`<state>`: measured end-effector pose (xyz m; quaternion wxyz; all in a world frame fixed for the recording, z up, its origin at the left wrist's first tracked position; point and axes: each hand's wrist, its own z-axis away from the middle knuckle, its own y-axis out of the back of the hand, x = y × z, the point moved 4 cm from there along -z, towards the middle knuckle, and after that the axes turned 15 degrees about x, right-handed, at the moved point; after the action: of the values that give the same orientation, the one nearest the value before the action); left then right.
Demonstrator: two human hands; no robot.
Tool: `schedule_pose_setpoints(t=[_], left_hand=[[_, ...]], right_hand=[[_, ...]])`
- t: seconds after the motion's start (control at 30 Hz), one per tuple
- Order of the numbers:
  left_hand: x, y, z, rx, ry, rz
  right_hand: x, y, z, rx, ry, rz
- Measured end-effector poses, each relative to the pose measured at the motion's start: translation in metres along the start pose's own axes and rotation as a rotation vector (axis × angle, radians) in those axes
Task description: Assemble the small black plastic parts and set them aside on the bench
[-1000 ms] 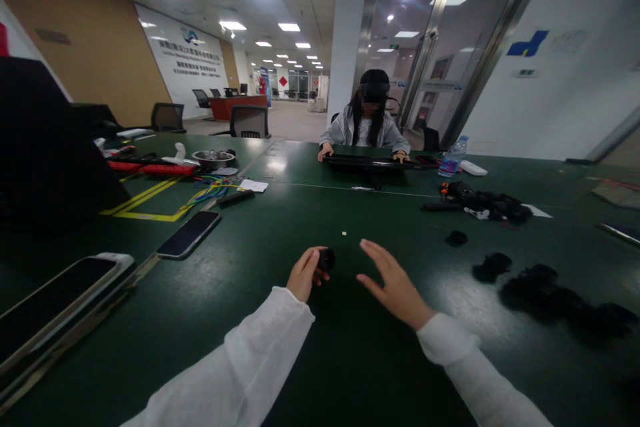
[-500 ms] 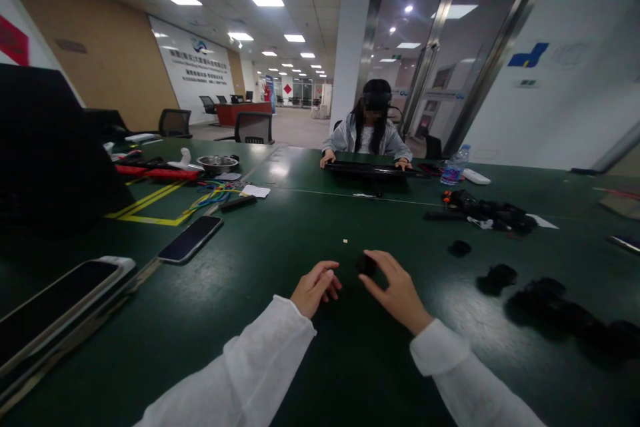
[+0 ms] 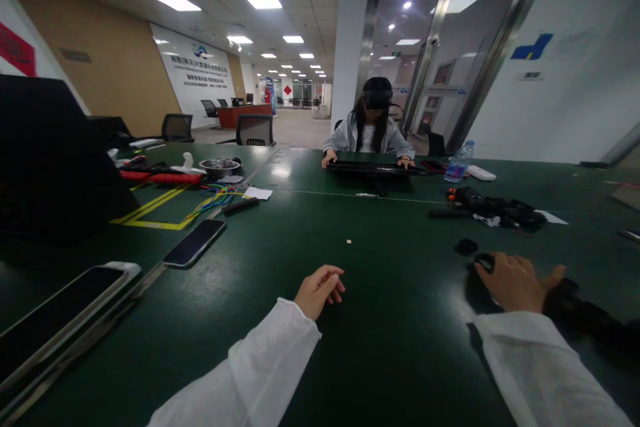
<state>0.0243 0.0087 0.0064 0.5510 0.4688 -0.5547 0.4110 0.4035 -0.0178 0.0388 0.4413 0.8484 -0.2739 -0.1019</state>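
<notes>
My left hand [image 3: 320, 290] rests over the dark green table, fingers loosely bent and slightly apart, with nothing seen in them. My right hand [image 3: 517, 280] is low at the right, palm down. Its thumb and index finger close around a small black piece [image 3: 484, 261], whose kind I cannot make out; the outer finger sticks out sideways. Just beyond it lies another small round black piece [image 3: 467, 247]. A row of black parts [image 3: 590, 313] runs off to the right, partly hidden by my hand and sleeve.
Two phones, a nearer one [image 3: 75, 307] and a farther one [image 3: 195, 242], lie at left beside wires [image 3: 215, 199] and a metal bowl [image 3: 220, 165]. A small pale square [image 3: 349, 241] is mid-table. Opposite, a person [image 3: 373, 123] grips a black panel [image 3: 375, 170] near a bottle [image 3: 459, 161].
My right hand has moved from beside my left hand out to the black parts at the right, carrying the small black piece. My left hand has barely moved.
</notes>
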Motion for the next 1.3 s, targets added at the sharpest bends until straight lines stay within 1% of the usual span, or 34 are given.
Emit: schedule_pose_setpoints(t=[0.1,0.2,0.27,0.33,0.43,0.5,0.63,0.73,0.8,0.93,1.0,1.07,1.13,1.2,1.3], left_hand=[[-0.002,0.001,0.0,0.003,0.009,0.017],[-0.003,0.002,0.0,-0.004,0.028,0.023],[-0.002,0.003,0.0,-0.001,0.032,0.028],[-0.001,0.003,-0.001,0.002,0.033,0.033],[0.0,0.001,-0.001,-0.001,0.04,0.043],[0.001,0.001,0.0,0.0,0.044,0.052],[0.002,0.002,0.0,0.002,0.061,0.057],[0.003,0.003,0.001,0.004,0.07,0.046],[0.004,0.003,0.002,0.005,0.073,0.042],[0.001,0.002,0.0,0.006,0.054,0.055],[-0.001,0.001,-0.002,0.015,0.032,0.078],[-0.003,0.001,-0.003,0.017,0.023,0.089],[-0.003,0.001,-0.002,0.011,0.027,0.084],[-0.003,0.001,-0.002,0.008,0.031,0.077],[-0.002,0.002,-0.001,0.011,0.032,0.07]], right_hand=[[0.0,-0.001,0.001,-0.022,0.02,0.042],[0.001,0.004,0.0,0.033,0.02,0.071],[0.007,0.011,-0.002,0.095,-0.026,0.104],[0.016,0.015,-0.003,0.112,-0.103,0.15],[0.03,0.013,-0.002,0.026,-0.168,0.172],[0.036,0.01,-0.002,-0.011,-0.159,0.16],[0.037,0.007,-0.002,-0.039,-0.109,0.113],[0.035,0.01,-0.003,-0.044,-0.096,0.103],[0.035,0.014,-0.004,0.012,-0.119,0.126],[0.034,0.021,-0.004,0.23,-0.148,0.109],[0.032,0.02,-0.004,0.328,-0.141,0.066],[0.029,0.017,-0.005,0.372,-0.113,0.032],[0.025,0.01,-0.005,0.339,-0.061,0.013],[0.021,0.004,-0.006,0.263,-0.006,0.0],[0.019,-0.001,-0.007,0.185,0.032,0.012]])
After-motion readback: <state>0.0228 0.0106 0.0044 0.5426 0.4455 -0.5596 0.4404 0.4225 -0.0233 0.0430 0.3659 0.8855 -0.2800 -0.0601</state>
